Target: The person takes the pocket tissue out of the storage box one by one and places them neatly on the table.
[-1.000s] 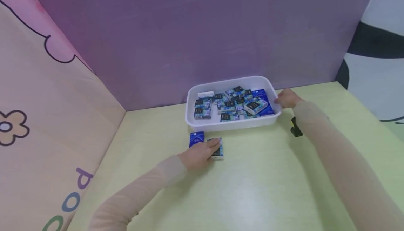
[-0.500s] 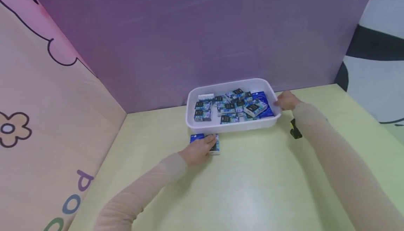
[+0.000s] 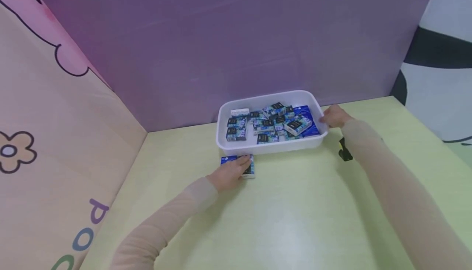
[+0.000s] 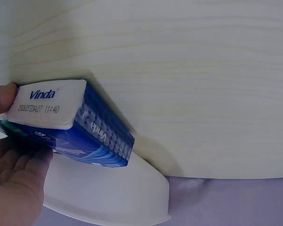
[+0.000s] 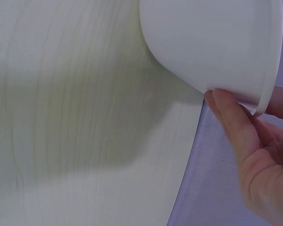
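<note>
- Patterned tissue pack (image 3: 249, 171): lies on the table just beyond the near side of the tray, partly covered by the left hand (image 3: 228, 174). That hand appears partly closed, thumb at one side, fingers across its top; exact pad contact is not fully visible.
- Blue tissue pack (image 4: 75, 121): lies immediately left of the patterned pack, its marked white end facing the wrist camera. The two look to be touching; the hand hides much of the join.
- Right hand (image 3: 334, 116): closed on the tray's right end, thumb and fingers pinching the rim.
- White tray (image 3: 271, 150): stands against the purple backdrop (image 3: 221, 48); holds further patterned packs in loose disorder, some overlapping, and a large blue pack (image 3: 312, 127) at its right end.
- Black object (image 3: 345, 152): on the table (image 3: 295, 212) near the right sleeve; identity unclear.
- Step in hand, as judged: setting the patterned pack square alongside the blue one.
- Recommended method: light, level sideways pressure, near ends flush; soft packs would likely dent or ride up under force. Fingers should lift straight off, lest they drag the row apart. Right hand should brace the tray without pushing it into the pair.
</note>
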Available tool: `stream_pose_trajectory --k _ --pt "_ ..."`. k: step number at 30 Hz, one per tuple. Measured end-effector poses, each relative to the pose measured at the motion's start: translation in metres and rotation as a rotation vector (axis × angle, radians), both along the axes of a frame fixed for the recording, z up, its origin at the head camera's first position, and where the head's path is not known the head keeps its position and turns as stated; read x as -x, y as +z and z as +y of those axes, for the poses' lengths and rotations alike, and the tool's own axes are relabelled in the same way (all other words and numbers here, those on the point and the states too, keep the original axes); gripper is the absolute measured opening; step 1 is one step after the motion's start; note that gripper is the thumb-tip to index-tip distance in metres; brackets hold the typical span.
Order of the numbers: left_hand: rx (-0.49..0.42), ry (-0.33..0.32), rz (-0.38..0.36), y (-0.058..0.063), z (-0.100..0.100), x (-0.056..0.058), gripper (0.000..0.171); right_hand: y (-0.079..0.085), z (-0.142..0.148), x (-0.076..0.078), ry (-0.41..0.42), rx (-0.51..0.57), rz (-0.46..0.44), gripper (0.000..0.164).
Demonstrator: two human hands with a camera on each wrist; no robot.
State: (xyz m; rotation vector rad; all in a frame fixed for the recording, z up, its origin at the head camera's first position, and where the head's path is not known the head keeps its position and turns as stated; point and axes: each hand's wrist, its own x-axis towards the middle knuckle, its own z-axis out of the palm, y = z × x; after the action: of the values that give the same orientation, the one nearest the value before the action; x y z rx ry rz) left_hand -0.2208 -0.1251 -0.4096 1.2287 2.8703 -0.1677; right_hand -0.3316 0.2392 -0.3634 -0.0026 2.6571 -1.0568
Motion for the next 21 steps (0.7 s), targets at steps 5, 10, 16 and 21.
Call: stream_pose_trajectory --k 5,10,16,21 --pt "0.015 0.002 0.003 0.001 0.0 0.001 0.059 0.002 -0.001 -0.002 0.004 0.002 -0.008 0.045" --pt "0.02 0.019 -0.031 0.003 0.002 0.002 0.059 0.003 0.001 -0.002 0.01 0.007 -0.012 0.045" --pt "0.031 0.036 -0.054 0.006 0.004 0.002 0.06 0.003 0.001 -0.003 0.002 0.01 -0.016 0.044" --pt "0.065 0.073 -0.058 0.012 0.006 -0.001 0.063 0.003 0.0 -0.003 0.006 0.001 -0.009 0.044"
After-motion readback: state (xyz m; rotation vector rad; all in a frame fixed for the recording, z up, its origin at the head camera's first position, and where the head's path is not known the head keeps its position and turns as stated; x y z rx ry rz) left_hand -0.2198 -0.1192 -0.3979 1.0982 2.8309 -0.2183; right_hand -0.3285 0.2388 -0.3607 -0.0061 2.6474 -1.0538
